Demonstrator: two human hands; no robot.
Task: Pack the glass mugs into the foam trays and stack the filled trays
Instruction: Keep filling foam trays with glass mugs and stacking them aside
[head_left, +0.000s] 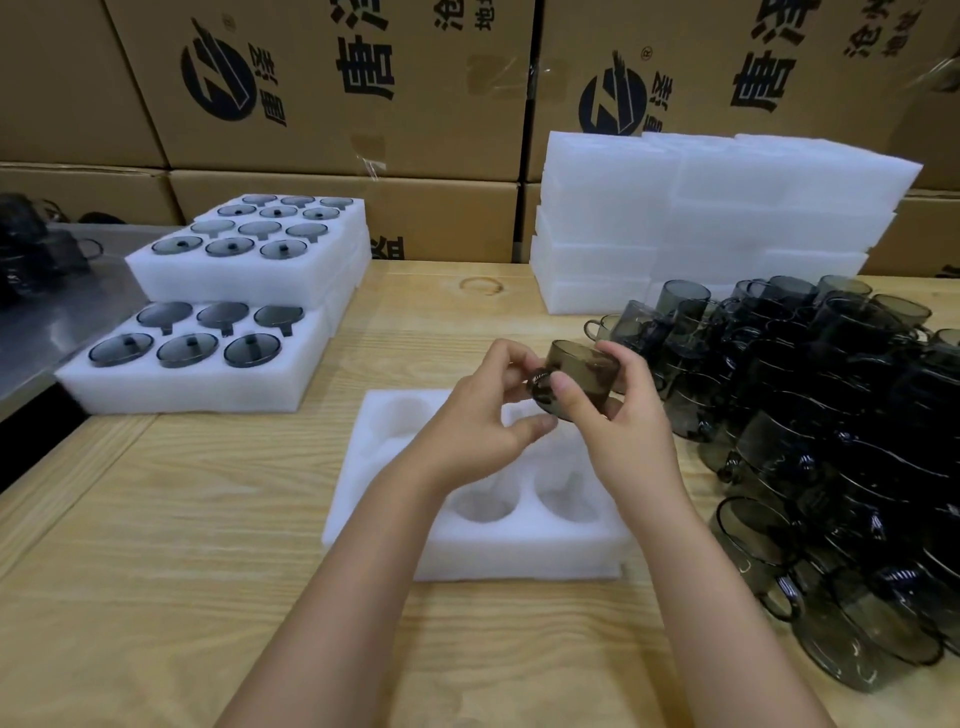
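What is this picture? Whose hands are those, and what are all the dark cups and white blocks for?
There is no machine here, just a person's two bare hands. The picture comes from a camera worn on the person's head and looking down, so you see what they see. The left hand and right hand together hold one smoky glass mug above a white foam tray whose visible holes are empty. On the wooden table, a pile of loose mugs lies to the right. Filled trays sit stacked to the left. A stack of spare foam and cardboard boxes stand behind.
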